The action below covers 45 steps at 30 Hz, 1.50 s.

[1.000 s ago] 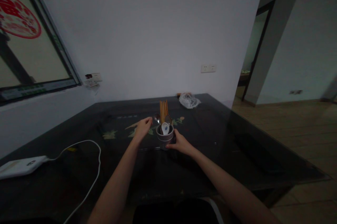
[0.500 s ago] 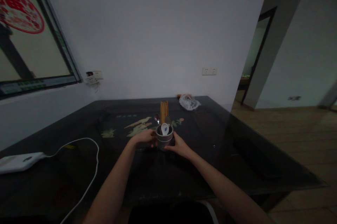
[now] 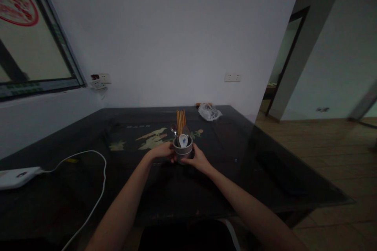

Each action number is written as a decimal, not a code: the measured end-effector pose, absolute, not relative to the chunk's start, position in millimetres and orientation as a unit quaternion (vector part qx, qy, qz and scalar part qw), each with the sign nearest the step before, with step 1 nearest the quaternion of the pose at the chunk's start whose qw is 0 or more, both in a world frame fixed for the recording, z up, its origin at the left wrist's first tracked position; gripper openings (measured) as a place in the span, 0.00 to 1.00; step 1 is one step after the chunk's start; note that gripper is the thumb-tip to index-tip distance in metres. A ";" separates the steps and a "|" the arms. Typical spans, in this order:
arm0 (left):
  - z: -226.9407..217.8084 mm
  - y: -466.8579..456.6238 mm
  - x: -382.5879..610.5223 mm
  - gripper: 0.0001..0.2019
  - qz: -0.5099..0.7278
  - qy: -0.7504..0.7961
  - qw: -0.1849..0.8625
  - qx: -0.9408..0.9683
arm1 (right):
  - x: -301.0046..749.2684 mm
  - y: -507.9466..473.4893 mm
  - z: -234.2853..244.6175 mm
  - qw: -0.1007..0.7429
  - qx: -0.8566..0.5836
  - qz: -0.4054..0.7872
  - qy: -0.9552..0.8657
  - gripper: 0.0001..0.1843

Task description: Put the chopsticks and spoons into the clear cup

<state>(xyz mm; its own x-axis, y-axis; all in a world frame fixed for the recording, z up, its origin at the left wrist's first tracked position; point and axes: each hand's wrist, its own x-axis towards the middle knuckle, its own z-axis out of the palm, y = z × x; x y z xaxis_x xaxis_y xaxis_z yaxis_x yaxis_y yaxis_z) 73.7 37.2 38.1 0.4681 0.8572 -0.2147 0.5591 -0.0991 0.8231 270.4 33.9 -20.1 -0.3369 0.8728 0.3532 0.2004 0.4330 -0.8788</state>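
Observation:
A grey utensil holder (image 3: pixel 183 152) stands upright on the dark table, gripped from both sides. My left hand (image 3: pixel 163 151) curves round its left side, with the fingertips partly hidden behind and beside it. On the opposite side, my right hand (image 3: pixel 199 159) presses against it, thumb across the front. Several wooden chopsticks (image 3: pixel 181 122) rise from the holder. A white spoon with a blue mark (image 3: pixel 183 140) leans at the front of the opening. Metal spoons stick out too, one at the left (image 3: pixel 173 128) and one at the right (image 3: pixel 186 131).
A crumpled clear plastic bag (image 3: pixel 209 112) lies at the table's far edge. At left, a white device (image 3: pixel 19 177) trails a white cable (image 3: pixel 103 180). A dark flat object (image 3: pixel 279 172) rests at right. The black table (image 3: pixel 229 192) bears a bird picture and meets the wall.
The whole view has shifted slightly, so things appear a little further left and higher. Both hands keep their hold on the utensil holder, which stays in about the same place on the table.

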 end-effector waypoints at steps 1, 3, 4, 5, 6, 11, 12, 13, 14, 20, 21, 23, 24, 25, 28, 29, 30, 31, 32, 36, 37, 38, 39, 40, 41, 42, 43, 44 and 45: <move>38.2 37.1 75.5 0.10 0.167 0.488 0.452 0.728 | 271.6 34.9 -20.0 0.444 -0.372 0.382 -0.720 0.38; 37.9 37.9 79.1 0.10 0.173 0.484 0.423 0.746 | 274.3 37.5 -19.8 0.448 -0.374 0.382 -0.716 0.38; 37.4 38.8 80.6 0.10 0.174 0.484 0.403 0.757 | 275.8 39.0 -19.8 0.450 -0.375 0.381 -0.715 0.38; 36.7 39.9 82.0 0.10 0.173 0.486 0.380 0.767 | 277.5 40.5 -20.0 0.452 -0.375 0.379 -0.715 0.38; 36.0 41.2 83.2 0.10 0.170 0.491 0.357 0.776 | 279.1 42.0 -20.4 0.454 -0.376 0.374 -0.716 0.38; 34.2 44.9 86.0 0.13 0.195 0.471 0.322 0.798 | 285.5 50.1 -25.8 0.463 -0.380 0.357 -0.716 0.38; 34.6 44.6 86.2 0.15 0.207 0.458 0.333 0.798 | 286.1 51.6 -27.3 0.465 -0.381 0.357 -0.715 0.38; 34.8 44.0 86.3 0.17 0.218 0.446 0.344 0.797 | 286.5 53.0 -28.8 0.467 -0.381 0.359 -0.713 0.39; 34.6 43.4 86.5 0.19 0.225 0.436 0.354 0.796 | 286.7 54.1 -30.1 0.469 -0.379 0.360 -0.711 0.39; 17.0 46.0 95.5 0.35 0.291 0.402 0.378 0.781 | 288.6 55.5 -30.8 0.475 -0.391 0.372 -0.695 0.38; 12.5 47.1 98.2 0.36 0.315 0.396 0.384 0.773 | 289.1 55.2 -30.4 0.476 -0.390 0.377 -0.692 0.38; 5.2 48.7 103.5 0.38 0.355 0.379 0.400 0.755 | 289.8 54.9 -29.8 0.477 -0.380 0.388 -0.691 0.38; 2.6 49.0 105.8 0.39 0.369 0.373 0.407 0.748 | 290.1 54.9 -29.8 0.476 -0.374 0.392 -0.693 0.37; 0.7 49.1 107.8 0.40 0.378 0.369 0.411 0.743 | 290.5 55.0 -29.7 0.475 -0.367 0.395 -0.695 0.36; -2.7 48.6 111.9 0.42 0.398 0.371 0.410 0.732 | 292.5 55.4 -29.2 0.472 -0.350 0.402 -0.702 0.36; -3.7 48.4 113.0 0.42 0.403 0.372 0.410 0.729 | 293.5 55.4 -28.5 0.471 -0.346 0.404 -0.703 0.36; -4.8 48.4 114.0 0.42 0.408 0.374 0.410 0.725 | 294.5 55.4 -27.6 0.468 -0.343 0.408 -0.705 0.37; -6.0 48.4 115.1 0.41 0.411 0.377 0.410 0.722 | 295.6 55.3 -26.4 0.464 -0.342 0.412 -0.706 0.37; -7.1 48.5 116.1 0.41 0.414 0.382 0.409 0.718 | 296.7 55.1 -25.2 0.458 -0.342 0.417 -0.707 0.36; -9.8 48.9 119.9 0.42 0.425 0.406 0.397 0.704 | 300.2 54.8 -19.9 0.436 -0.343 0.434 -0.710 0.36; -9.9 48.8 120.8 0.42 0.426 0.409 0.394 0.704 | 301.3 54.9 -18.6 0.431 -0.344 0.435 -0.712 0.36; -10.0 48.7 121.6 0.42 0.426 0.412 0.389 0.705 | 302.7 55.0 -17.3 0.426 -0.346 0.432 -0.715 0.36; -10.0 48.4 122.4 0.42 0.426 0.416 0.385 0.706 | 304.8 55.2 -16.0 0.419 -0.351 0.428 -0.720 0.36; -10.2 48.1 123.4 0.42 0.425 0.419 0.379 0.707 | 307.4 55.3 -14.6 0.411 -0.358 0.419 -0.726 0.35; -10.7 47.6 124.4 0.42 0.424 0.422 0.374 0.709 | 310.7 55.5 -13.1 0.402 -0.369 0.404 -0.734 0.34; -11.4 47.2 125.6 0.42 0.424 0.424 0.367 0.711 | 314.6 55.7 -11.6 0.388 -0.386 0.384 -0.743 0.33; -12.4 46.9 126.9 0.42 0.424 0.427 0.361 0.712 | 318.9 55.9 -9.9 0.369 -0.405 0.360 -0.755 0.32; -13.7 46.8 128.3 0.42 0.425 0.428 0.356 0.713 | 323.4 55.9 -8.1 0.345 -0.426 0.330 -0.768 0.30; -15.1 46.9 129.8 0.42 0.426 0.427 0.352 0.715 | 327.9 55.7 -6.1 0.316 -0.450 0.297 -0.781 0.28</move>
<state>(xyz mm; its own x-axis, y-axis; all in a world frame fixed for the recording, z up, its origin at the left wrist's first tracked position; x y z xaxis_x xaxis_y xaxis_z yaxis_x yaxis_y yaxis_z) 129.8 46.9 -15.1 0.2711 0.9118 0.3085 0.3109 -0.3862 0.8684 327.9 55.7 -6.1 -0.3955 0.8899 0.2273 0.5143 0.4196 -0.7479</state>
